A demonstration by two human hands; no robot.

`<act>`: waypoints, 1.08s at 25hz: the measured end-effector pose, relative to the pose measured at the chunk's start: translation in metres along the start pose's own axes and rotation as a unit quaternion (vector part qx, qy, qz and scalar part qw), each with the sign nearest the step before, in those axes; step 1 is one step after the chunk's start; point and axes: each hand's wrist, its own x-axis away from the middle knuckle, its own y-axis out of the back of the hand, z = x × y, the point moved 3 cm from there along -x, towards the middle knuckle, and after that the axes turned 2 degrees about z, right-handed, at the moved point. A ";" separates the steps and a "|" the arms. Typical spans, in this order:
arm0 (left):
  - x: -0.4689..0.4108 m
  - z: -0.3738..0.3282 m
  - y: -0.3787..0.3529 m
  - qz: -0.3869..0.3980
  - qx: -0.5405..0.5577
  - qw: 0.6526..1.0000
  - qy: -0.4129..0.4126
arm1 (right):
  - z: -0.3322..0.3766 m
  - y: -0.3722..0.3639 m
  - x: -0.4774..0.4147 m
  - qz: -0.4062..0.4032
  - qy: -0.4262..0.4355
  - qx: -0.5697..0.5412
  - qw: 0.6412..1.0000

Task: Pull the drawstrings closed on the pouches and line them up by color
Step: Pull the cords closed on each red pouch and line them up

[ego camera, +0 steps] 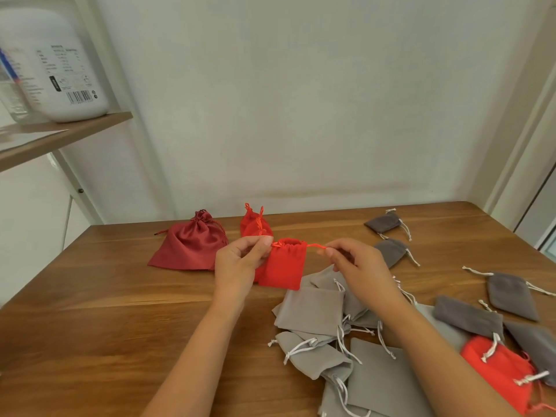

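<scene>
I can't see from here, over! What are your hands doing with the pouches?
Left hand and right hand each pinch a string, held taut. Red pouch between them, mouth gathered. Grey pile underneath, nothing blocking.

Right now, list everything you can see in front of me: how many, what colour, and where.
table: one, brown wood, under the pouches
dark red satin pouch: one, far left of the table, drawn closed
bright red pouches: three; one held up in the middle, one behind it, one near right
light grey pouches: several, overlapping so the count is unclear, near middle
dark grey pouches: five visible, right side
shelf: one, brown wood, upper left
jug: one, white, on the shelf
hands: two; left hand and right hand each pinch an end of the held pouch's red drawstring
</scene>
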 end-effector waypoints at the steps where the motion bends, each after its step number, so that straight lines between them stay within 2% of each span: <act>1: 0.000 -0.001 0.001 0.022 -0.019 1.000 0.000 | 0.001 -0.001 0.000 -0.002 0.001 -0.002 1.000; 4: -0.002 -0.005 0.008 0.086 -0.117 0.989 -0.041 | -0.001 0.004 0.000 -0.044 -0.012 -0.034 0.998; 7: -0.001 -0.008 0.013 0.137 -0.260 0.951 -0.094 | -0.005 0.015 -0.002 -0.085 -0.041 -0.043 0.995; 11: 0.000 -0.010 0.017 0.155 -0.298 0.938 -0.089 | -0.010 0.036 -0.003 -0.145 -0.075 -0.014 0.987; 15: -0.004 -0.007 0.015 0.201 -0.239 0.949 -0.048 | -0.010 0.042 -0.002 -0.168 -0.102 -0.030 0.980; 18: -0.003 -0.005 0.012 0.220 -0.143 0.965 -0.015 | -0.014 0.039 -0.004 -0.159 -0.132 -0.084 0.975; 20: 0.001 -0.005 0.008 0.200 -0.056 0.978 0.034 | -0.017 0.034 -0.004 -0.149 -0.150 -0.166 0.963; 22: 0.006 -0.006 0.001 0.162 0.078 0.978 0.109 | -0.017 0.023 -0.004 -0.105 -0.171 -0.332 0.922; 24: 0.012 -0.010 -0.007 0.132 0.225 0.951 0.164 | -0.009 0.011 -0.003 -0.023 -0.199 -0.518 0.832; 26: 0.013 -0.010 -0.012 0.111 0.309 0.924 0.194 | 0.001 0.002 -0.001 0.048 -0.213 -0.625 0.749; 27: 0.014 -0.009 -0.014 0.105 0.324 0.918 0.204 | 0.005 0.001 -0.001 0.067 -0.213 -0.656 0.721</act>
